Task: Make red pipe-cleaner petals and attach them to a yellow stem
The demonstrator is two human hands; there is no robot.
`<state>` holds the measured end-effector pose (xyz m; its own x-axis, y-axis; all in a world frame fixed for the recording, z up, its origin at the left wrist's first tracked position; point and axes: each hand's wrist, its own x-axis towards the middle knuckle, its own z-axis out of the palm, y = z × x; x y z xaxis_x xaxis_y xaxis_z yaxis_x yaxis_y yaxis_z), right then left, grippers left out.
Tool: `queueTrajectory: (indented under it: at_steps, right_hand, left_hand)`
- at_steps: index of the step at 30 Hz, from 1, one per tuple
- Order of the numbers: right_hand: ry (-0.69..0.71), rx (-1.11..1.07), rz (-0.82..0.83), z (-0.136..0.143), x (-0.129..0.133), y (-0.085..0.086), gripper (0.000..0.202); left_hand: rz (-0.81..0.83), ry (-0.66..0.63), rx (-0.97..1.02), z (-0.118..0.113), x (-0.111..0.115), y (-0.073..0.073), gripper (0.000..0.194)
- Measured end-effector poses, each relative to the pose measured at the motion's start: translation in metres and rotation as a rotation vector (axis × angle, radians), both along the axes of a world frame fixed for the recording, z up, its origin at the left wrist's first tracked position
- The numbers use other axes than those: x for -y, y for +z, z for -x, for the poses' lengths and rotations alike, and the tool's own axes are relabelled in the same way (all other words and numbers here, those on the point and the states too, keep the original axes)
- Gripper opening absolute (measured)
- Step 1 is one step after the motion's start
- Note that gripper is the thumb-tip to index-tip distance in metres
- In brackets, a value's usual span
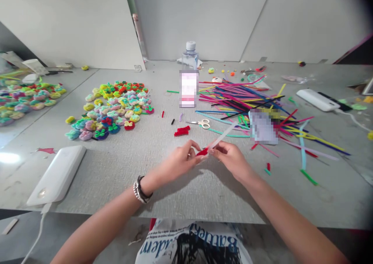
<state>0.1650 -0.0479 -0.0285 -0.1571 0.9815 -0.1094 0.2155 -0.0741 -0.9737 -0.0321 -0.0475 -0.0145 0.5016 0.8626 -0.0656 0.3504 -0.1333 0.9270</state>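
My left hand (185, 157) pinches a small red fuzzy piece (202, 152) above the front middle of the table. My right hand (229, 157) meets it from the right, its fingers closed on a translucent white strip (223, 135) that slants up and away. The strip's lower end touches the red piece. Just beyond my hands lie more red fuzzy pieces (182, 131) and a pair of white-handled scissors (204, 124), blades pointing left. Short black (173, 121) and red bits (162, 114) rest near them.
Fuzzy coloured ornaments (116, 108) are heaped at the left. Pipe cleaners (236, 98) spread across the right. A phone (189, 89) stands against a bottle (190, 58) at the back. White power banks (58, 174) lie at front left and far right.
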Motion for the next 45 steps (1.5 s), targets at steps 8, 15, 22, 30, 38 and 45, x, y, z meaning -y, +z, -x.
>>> queueTrajectory:
  at_steps: [8,15,22,30,38,45]
  right_hand:
    - [0.030,-0.105,0.074,-0.002,-0.004,-0.006,0.034]
    - [0.062,-0.257,0.131,-0.002,-0.002,0.000,0.034]
    - [-0.044,-0.101,-0.031,-0.001,0.002,-0.006,0.034]
    - [0.005,-0.020,-0.096,0.001,0.002,-0.003,0.029]
    - [0.016,-0.175,0.050,0.001,0.004,0.006,0.030]
    - [0.061,-0.187,0.037,0.000,0.005,0.005,0.030]
  left_hand:
    - [-0.001,0.091,0.038,-0.007,0.008,-0.007,0.019]
    - [0.378,-0.089,0.341,-0.006,0.002,-0.010,0.023]
    - [0.452,-0.186,0.384,-0.008,0.004,-0.022,0.031]
    - [0.376,-0.130,0.321,-0.017,0.011,-0.018,0.031]
    - [0.502,-0.220,0.391,-0.008,0.009,-0.010,0.039]
    - [0.519,-0.250,0.431,-0.007,0.010,-0.013,0.045]
